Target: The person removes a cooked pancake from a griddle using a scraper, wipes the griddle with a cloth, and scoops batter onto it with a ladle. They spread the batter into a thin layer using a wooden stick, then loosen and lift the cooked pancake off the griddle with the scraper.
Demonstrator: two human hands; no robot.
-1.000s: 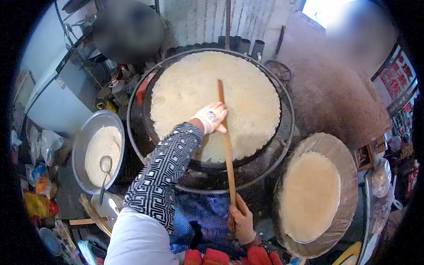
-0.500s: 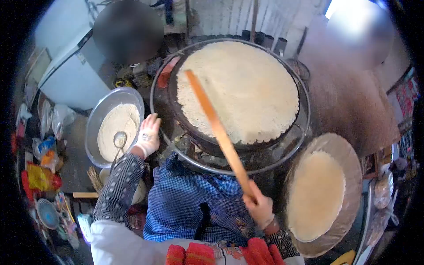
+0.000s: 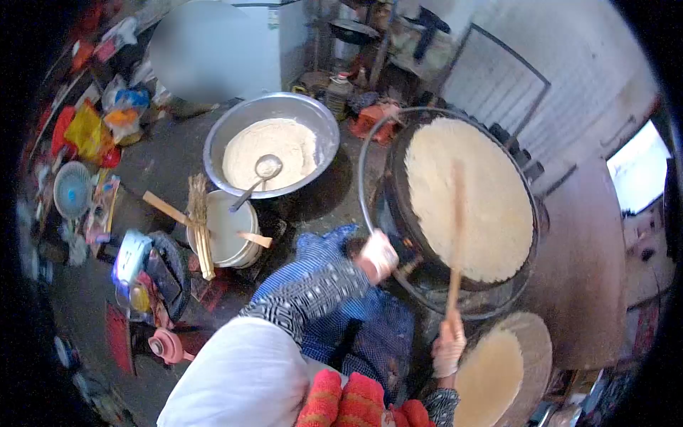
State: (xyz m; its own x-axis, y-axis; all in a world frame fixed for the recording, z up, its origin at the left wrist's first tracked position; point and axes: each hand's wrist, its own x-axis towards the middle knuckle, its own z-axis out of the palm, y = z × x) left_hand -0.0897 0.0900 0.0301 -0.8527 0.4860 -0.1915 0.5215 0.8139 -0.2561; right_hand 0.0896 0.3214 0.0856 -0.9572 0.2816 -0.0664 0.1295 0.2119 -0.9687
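My right hand [image 3: 448,347], in a thin pale glove, is closed around the handle of a long flat wooden spatula [image 3: 457,235]. The spatula's blurred blade reaches over a large, pale, round flatbread [image 3: 473,192] that covers a dark round griddle [image 3: 400,206]. My left hand [image 3: 378,255], also gloved, is at the near left of the metal ring [image 3: 365,192] around the griddle. Its fingers are smeared, and whether they grip the ring does not show. Beside my right hand, another thin flatbread [image 3: 491,377] lies on a round tray [image 3: 537,341].
To the left stands a metal bowl [image 3: 213,153] of pale batter [image 3: 242,146] with a ladle [image 3: 268,168] in it. A white bucket [image 3: 238,235] holds water-like liquid, with a straw brush [image 3: 199,220] across its rim. A pink thermos-like object [image 3: 168,346] sits lower left.
My view has swung left, bringing the bucket into sight. My left hand has gone from beside the bowl, fingers extended, to the ring. The spatula still lies over the flatbread, its angle changed.
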